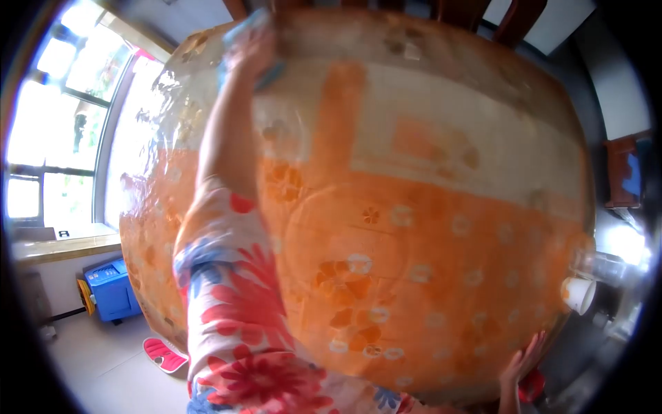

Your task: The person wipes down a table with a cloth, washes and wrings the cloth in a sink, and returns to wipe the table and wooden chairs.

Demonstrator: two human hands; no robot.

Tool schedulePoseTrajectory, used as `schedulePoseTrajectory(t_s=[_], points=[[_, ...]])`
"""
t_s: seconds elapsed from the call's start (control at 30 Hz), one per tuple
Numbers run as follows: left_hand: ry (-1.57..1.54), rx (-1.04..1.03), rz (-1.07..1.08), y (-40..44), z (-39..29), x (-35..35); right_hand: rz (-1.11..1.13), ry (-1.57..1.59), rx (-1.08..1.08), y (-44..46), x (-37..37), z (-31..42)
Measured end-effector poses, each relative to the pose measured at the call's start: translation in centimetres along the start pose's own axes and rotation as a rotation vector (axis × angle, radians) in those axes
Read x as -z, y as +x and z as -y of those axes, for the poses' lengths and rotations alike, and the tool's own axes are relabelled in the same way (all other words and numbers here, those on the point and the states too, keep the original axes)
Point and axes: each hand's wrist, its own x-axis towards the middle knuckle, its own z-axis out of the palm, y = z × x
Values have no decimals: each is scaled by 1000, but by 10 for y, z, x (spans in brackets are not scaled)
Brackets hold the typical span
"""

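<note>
My left arm, in a floral sleeve, stretches far across a table (pixel 441 276) covered by an orange and beige patterned cloth under a clear, shiny layer. Near the far left edge, my left hand (pixel 254 55) presses a light blue cloth (pixel 247 29) onto the surface. Motion blurs this hand, but the cloth shows around the fingers. My right hand (pixel 523 359) is at the near right edge of the table, fingers stretched out and holding nothing visible.
A white cup (pixel 578 295) and clear glass or plastic containers (pixel 601 268) stand beyond the right edge. Wooden chairs (pixel 465 12) line the far side. On the floor at left are a blue box (pixel 114 293) and a pink slipper (pixel 165 355); windows (pixel 69 124) are behind.
</note>
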Motion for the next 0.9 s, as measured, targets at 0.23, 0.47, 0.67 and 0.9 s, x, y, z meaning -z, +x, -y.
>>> schedulePoseTrajectory(t_s=[0.23,0.47,0.67,0.9], points=[[383,134,-69,-155,281,-36,20,-88,8,0,1,-3],[-56,156,10,-291,133,-29,-132,2,73,-4,-16,-5],[-316,-366,119,-499,-177,18,-211,29,71,-4,-31,-12],[-451,-747,230,-685,-143,42,-218,62,57,0,-49,-30]])
